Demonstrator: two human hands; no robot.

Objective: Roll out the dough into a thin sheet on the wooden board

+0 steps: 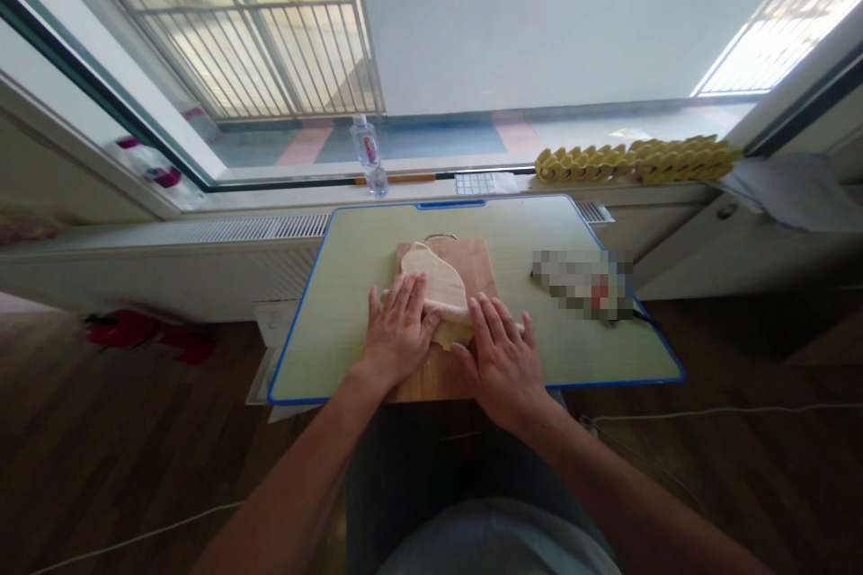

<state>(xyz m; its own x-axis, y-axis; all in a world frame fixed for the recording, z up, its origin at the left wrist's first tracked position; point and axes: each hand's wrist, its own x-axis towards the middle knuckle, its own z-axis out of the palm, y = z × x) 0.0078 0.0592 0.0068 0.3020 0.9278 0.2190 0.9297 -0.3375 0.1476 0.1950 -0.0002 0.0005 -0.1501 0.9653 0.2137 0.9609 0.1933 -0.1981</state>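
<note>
From the head camera, looking down over the person's lap, a small blue-edged table point(351, 287) stands pushed up against the low sill under the window, and a wooden board point(482, 265) lies in the middle of it, close enough for both arms to reach without stretching. On the board lies a flattened sheet of pale dough point(438, 280), its rounded far end pointing toward the window and its near end running under the hands. The left hand point(397, 332) lies flat, palm down, fingers straight and only slightly fanned, its fingertips resting on the near left part of the dough; it grips nothing. The right hand point(504, 358) is likewise flat and open, fingers stretched forward and a little apart, lying on the board just beside the dough's near right edge. A thin pale rod seems to run beneath both palms, perhaps a rolling pin, but it is too hidden to be sure; flat palms would suit pressing on such a thing. A clear water bottle point(369, 157) stands upright on the sill well away from the board, with a row of yellow trays point(640, 160) farther right, and a white cable point(707, 415) trails across the dark floor.
</note>
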